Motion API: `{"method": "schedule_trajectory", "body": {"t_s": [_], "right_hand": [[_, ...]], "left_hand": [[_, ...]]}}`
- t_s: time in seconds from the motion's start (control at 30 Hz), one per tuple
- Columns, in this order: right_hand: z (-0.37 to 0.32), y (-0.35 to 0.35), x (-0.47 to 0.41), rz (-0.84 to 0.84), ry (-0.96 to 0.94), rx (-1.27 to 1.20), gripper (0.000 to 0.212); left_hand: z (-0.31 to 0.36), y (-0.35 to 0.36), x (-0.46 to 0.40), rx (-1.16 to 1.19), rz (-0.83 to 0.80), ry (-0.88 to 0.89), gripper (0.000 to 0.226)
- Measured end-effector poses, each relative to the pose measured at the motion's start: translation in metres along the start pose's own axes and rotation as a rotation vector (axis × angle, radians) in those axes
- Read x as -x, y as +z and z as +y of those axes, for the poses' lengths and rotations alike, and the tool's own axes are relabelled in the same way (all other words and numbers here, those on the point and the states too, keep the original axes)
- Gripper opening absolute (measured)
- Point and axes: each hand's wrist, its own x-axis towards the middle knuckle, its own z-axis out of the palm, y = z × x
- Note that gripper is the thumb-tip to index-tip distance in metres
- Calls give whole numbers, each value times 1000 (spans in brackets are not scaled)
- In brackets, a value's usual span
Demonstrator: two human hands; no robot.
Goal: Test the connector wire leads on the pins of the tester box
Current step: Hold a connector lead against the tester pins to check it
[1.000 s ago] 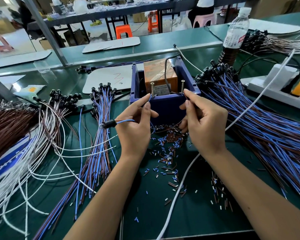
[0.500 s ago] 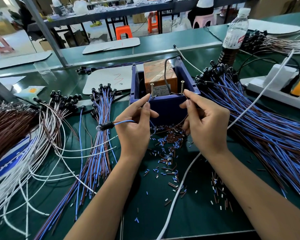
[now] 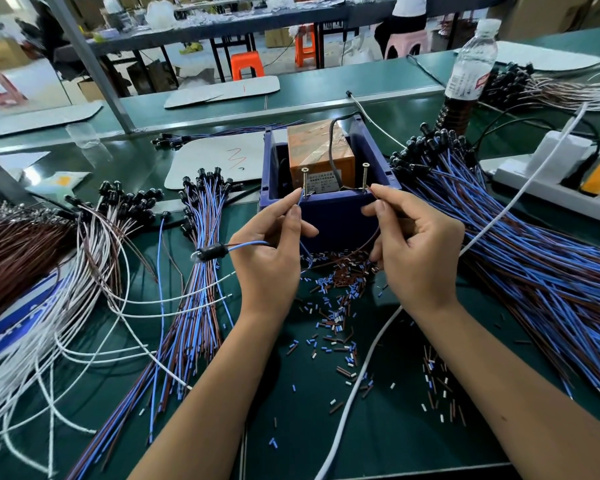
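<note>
At the front wall of the blue tester box (image 3: 329, 216), left hand (image 3: 271, 258) pinching a thin blue wire lead (image 3: 300, 199) between thumb and pointer finger, holding its tip up against the left screw pin (image 3: 305, 180). Right hand (image 3: 416, 251) pinching a thin brown wire lead (image 3: 368, 242) the same way, holding its tip up by the right screw pin (image 3: 365, 174); touching or not, cannot tell. Other fingers of both hands curling in loosely. Black connector (image 3: 210, 252) sticking out sideways to the left of the left hand, hanging on the blue wire just above the table. Two pins standing upright on the box. One orange block (image 3: 321, 147) sitting inside the box, with a black cord (image 3: 331, 140) lying over it.

On the green table (image 3: 395, 427), lots of tiny cut bits of blue, brown and white wire (image 3: 336, 306) lying scattered under and in front of the hands. One big heap of blue and brown wires (image 3: 534, 265) lying on the right, one smaller bunch (image 3: 194, 306) on the left, with loose white wires (image 3: 66, 323) and a brown bunch (image 3: 11, 258) further left. One long white cable (image 3: 357, 375) running across the table. One white power strip (image 3: 551, 188) sitting at the right with an orange plug (image 3: 596, 176) in it. One water bottle (image 3: 468, 69) standing behind the heap. Far back, two orange stools (image 3: 246, 65) and one pink stool (image 3: 407, 43) standing on the floor.
</note>
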Motion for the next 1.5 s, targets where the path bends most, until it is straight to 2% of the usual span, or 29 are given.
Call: {"method": "schedule_trajectory", "body": {"t_s": [0.53,0.77,1.3,1.5], "right_hand": [[-2,-2,0,21,-86,82,22],[2,-2,-1,81,-27,39,23],[0,3,1,-37,-42,43,23],[-3,3,1,103,-24,45,24]], "left_hand": [[-1,0,0,16,-2,-7,21],[2,1,0,14,-7,-13,21],[5,0,-2,-8,1,-15,21],[7,1,-3,-12,2,-28,21]]}}
